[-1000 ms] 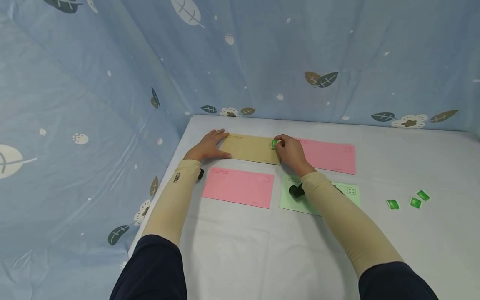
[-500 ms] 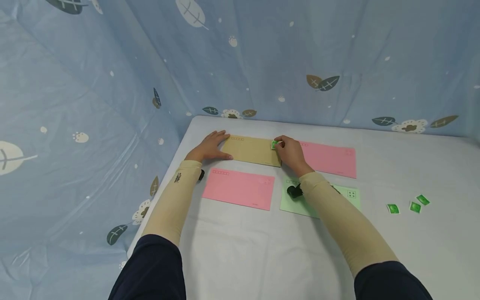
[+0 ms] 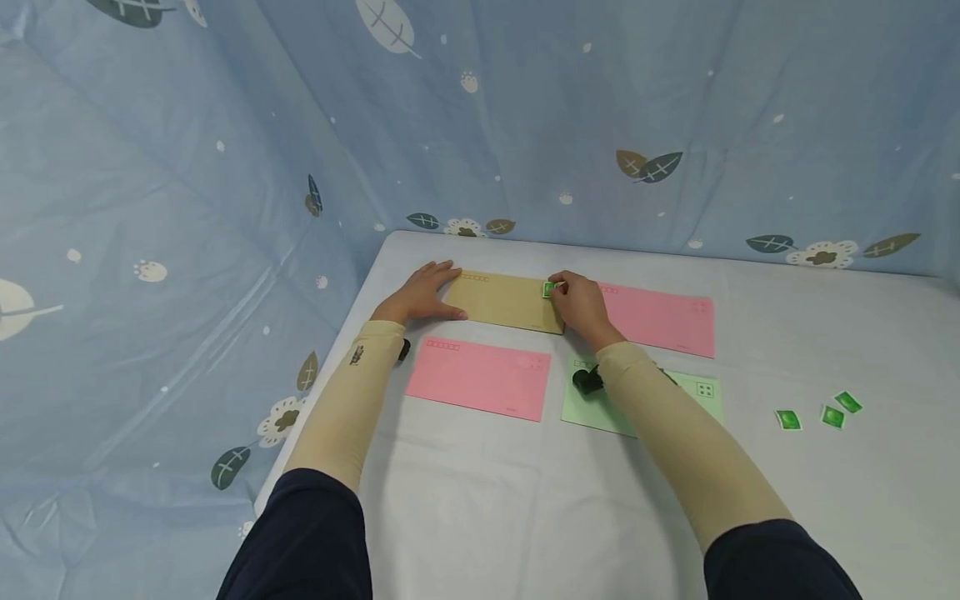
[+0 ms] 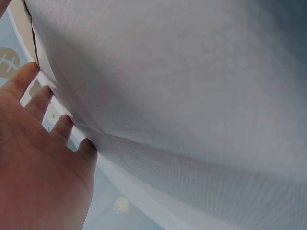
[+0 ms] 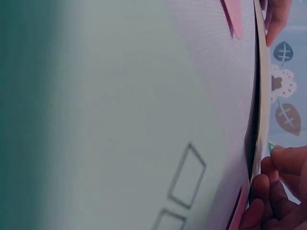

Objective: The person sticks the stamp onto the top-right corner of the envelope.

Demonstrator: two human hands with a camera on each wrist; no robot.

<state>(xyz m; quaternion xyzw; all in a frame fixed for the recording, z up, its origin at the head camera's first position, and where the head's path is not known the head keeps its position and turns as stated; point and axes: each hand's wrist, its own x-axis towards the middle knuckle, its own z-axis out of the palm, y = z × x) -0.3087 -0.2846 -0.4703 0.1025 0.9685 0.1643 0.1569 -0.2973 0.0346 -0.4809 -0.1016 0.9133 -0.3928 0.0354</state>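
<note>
A tan envelope (image 3: 498, 302) lies in the back row on the white-covered table. My left hand (image 3: 420, 296) rests at its left end, fingers spread and thumb along the lower left corner; the left wrist view shows these fingers (image 4: 41, 103) extended. At the envelope's upper right corner, my right hand (image 3: 583, 307) pinches a small green stamp (image 3: 548, 289) between thumb and forefinger. In the right wrist view only a sliver of the stamp (image 5: 271, 145) shows past the fingertips, and the other fingers are curled. Whether the stamp is fixed to the paper I cannot tell.
One pink envelope (image 3: 660, 321) lies right of the tan one, another pink envelope (image 3: 477, 377) in front. A green envelope (image 3: 600, 415) is partly under my right forearm. Three loose green stamps (image 3: 832, 417) lie at the right. A blue patterned curtain (image 3: 525, 108) borders the table.
Both hands keep their places on the tan envelope and stamp. The head view has shifted slightly, and my right forearm has moved a little to the left.
</note>
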